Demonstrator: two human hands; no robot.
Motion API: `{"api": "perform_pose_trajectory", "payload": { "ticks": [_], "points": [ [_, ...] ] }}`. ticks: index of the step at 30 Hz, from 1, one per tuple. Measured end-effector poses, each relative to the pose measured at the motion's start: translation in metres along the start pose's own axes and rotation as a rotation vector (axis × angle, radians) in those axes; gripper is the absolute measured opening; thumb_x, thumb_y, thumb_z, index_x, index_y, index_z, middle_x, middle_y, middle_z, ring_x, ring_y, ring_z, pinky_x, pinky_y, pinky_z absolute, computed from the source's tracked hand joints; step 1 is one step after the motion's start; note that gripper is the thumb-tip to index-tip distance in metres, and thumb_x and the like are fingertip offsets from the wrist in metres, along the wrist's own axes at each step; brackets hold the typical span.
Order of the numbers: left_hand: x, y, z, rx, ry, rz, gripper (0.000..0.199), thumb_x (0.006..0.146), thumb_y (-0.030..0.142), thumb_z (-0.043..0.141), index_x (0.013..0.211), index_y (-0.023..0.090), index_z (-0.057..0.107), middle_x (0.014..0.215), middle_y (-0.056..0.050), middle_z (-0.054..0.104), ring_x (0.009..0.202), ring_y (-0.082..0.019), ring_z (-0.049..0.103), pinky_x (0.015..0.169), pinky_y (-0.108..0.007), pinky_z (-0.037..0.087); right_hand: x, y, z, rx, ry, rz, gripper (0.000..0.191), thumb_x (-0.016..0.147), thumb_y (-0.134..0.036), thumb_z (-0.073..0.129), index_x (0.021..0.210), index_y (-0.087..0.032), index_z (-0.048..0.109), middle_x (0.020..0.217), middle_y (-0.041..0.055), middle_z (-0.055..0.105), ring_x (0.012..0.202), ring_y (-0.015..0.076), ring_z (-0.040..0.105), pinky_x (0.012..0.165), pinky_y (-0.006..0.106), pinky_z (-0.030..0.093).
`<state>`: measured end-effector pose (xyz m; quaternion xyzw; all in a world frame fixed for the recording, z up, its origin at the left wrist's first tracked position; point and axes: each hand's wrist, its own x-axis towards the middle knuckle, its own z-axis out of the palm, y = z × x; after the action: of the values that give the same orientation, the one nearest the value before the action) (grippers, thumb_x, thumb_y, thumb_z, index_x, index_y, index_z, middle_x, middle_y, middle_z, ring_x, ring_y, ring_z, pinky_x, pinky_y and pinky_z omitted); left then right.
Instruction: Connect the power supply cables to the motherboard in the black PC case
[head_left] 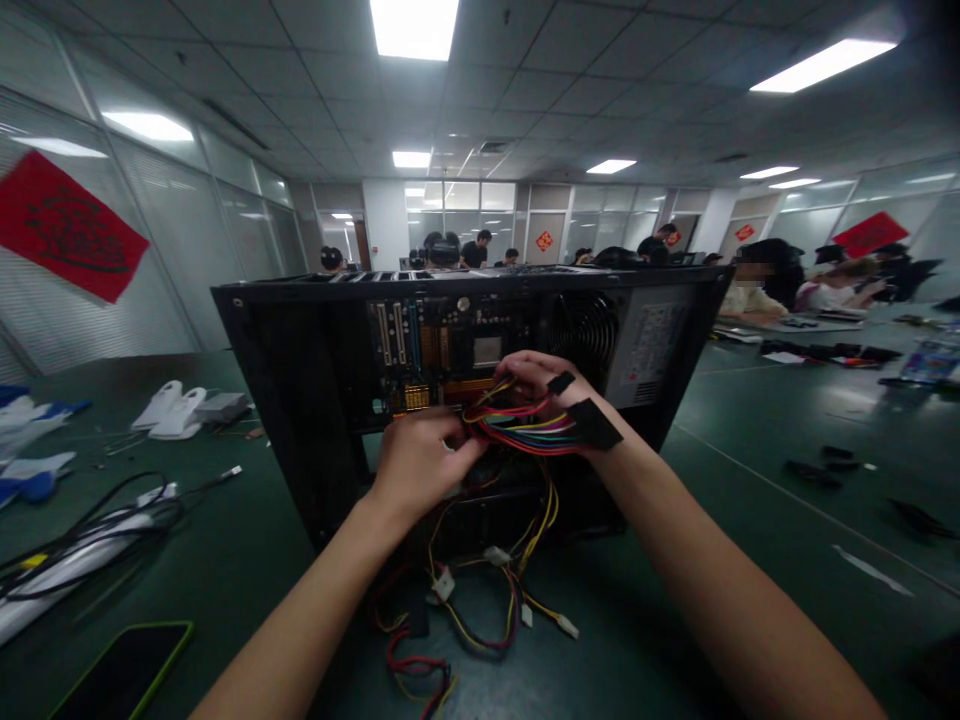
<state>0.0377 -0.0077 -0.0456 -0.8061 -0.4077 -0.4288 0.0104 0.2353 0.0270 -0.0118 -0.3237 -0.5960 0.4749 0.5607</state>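
An open black computer case (277,400) stands in front of me, its motherboard (517,325) facing my way. A thick bundle of coloured power cables (525,425) runs across the opening. My right hand (536,375) is closed on the upper strands, close to the processor socket (487,350). At the bundle's left end my left hand (420,450) is closed, thumb against the wires; its other fingertips and any plug there are hidden. The power supply (649,345) sits at the upper right of the case. Loose leads with white plugs (444,584) hang out onto the table.
A phone (124,670) lies at the front left, near a white power strip (90,560) with black cables. White plastic pieces (178,410) sit left of the case. Small black parts (814,470) lie on the green table (750,600) at right. Other people sit and stand farther back.
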Motion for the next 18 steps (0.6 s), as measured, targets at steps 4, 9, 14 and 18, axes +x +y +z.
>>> {"api": "perform_pose_trajectory", "payload": {
  "ticks": [4, 9, 14, 18],
  "points": [
    [0.002, 0.000, -0.002, 0.018, 0.339, 0.063, 0.019, 0.072, 0.021, 0.073, 0.085, 0.017, 0.060, 0.092, -0.006, 0.062, 0.083, -0.020, 0.058, 0.071, -0.029, 0.045, -0.006, 0.000, 0.002, -0.216, -0.156, -0.179, 0.023, 0.078, -0.038, 0.072, 0.087, -0.018, 0.069, 0.081, 0.0020, 0.067, 0.073, 0.0163, 0.060, 0.068, 0.028, 0.047],
    [-0.001, 0.006, 0.003, -0.304, 0.158, 0.128, 0.019, 0.087, 0.018, 0.059, 0.069, 0.017, 0.062, 0.072, -0.002, 0.063, 0.068, -0.014, 0.057, 0.065, -0.025, 0.044, -0.019, -0.003, 0.010, -0.579, -0.457, -0.177, 0.018, 0.090, -0.027, 0.057, 0.088, -0.016, 0.071, 0.077, 0.0026, 0.068, 0.068, 0.0164, 0.059, 0.063, 0.027, 0.046],
    [-0.002, 0.010, 0.010, -0.522, 0.003, -0.083, 0.027, 0.087, 0.030, 0.061, 0.065, 0.015, 0.066, 0.059, 0.001, 0.061, 0.056, -0.012, 0.053, 0.057, -0.023, 0.040, -0.023, -0.009, 0.014, -0.573, -0.450, -0.250, 0.020, 0.089, -0.014, 0.052, 0.094, -0.015, 0.072, 0.092, 0.0047, 0.074, 0.086, 0.0204, 0.065, 0.074, 0.030, 0.051],
    [-0.002, 0.008, 0.013, -0.502, 0.029, -0.199, 0.018, 0.084, 0.033, 0.067, 0.079, 0.015, 0.067, 0.074, -0.001, 0.070, 0.068, -0.016, 0.061, 0.064, -0.024, 0.045, -0.022, -0.012, 0.003, -0.560, -0.543, -0.296, 0.030, 0.081, -0.013, 0.065, 0.110, -0.017, 0.071, 0.110, 0.0064, 0.073, 0.098, 0.0231, 0.065, 0.080, 0.031, 0.053]
  ]
}}
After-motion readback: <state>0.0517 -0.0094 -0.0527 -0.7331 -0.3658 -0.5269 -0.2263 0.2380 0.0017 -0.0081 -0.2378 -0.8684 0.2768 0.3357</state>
